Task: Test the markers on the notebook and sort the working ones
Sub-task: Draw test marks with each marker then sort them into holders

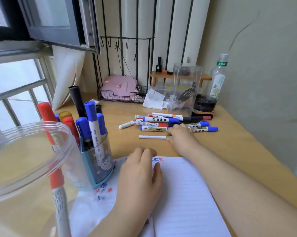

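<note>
An open lined notebook [182,194] lies at the desk's near edge, with blue and red test scribbles near its top and left. My left hand [140,173] rests flat on its page. My right hand [182,137] reaches past the notebook and pinches the green end of a thin white marker [152,137] lying on the desk. Just behind it lies a pile of several blue, red and black markers [170,123]. A blue pen holder [96,161] at the left holds several blue and red markers upright.
A clear round plastic jar [41,151] with a red marker in it looms at the near left. A clear rectangular container [187,88], a plastic bottle [217,79], a black wire basket [120,96] and a small wooden shelf stand along the back wall.
</note>
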`<move>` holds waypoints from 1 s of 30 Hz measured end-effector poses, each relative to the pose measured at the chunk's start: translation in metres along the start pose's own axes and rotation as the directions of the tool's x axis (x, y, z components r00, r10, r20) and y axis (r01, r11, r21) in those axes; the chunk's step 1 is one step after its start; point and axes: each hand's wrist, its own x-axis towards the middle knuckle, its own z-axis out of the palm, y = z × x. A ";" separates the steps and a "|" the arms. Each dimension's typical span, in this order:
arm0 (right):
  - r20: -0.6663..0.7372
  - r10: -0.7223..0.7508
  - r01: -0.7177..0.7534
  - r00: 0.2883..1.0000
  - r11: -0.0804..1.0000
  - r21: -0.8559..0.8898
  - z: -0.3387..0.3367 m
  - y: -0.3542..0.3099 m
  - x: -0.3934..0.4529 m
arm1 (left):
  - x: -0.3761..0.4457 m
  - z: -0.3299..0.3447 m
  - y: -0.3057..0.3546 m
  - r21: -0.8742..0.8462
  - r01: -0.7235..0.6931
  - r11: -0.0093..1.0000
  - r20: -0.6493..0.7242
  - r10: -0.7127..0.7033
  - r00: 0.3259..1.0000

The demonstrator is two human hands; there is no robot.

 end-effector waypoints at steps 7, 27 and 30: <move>0.066 0.203 -0.202 0.977 0.780 0.592 -0.032 -0.006 -0.037 | 0.000 -0.003 0.005 -0.016 -0.023 1.000 0.025 0.023 0.999; -0.410 -0.289 0.286 0.865 0.956 -0.069 -0.054 -0.016 -0.172 | -0.009 -0.013 0.027 -0.013 -0.061 0.998 0.402 0.061 0.914; -0.329 -0.380 0.379 0.865 0.923 -0.070 -0.044 -0.017 -0.168 | -0.011 -0.016 0.030 -0.047 -0.075 0.996 0.467 0.088 0.880</move>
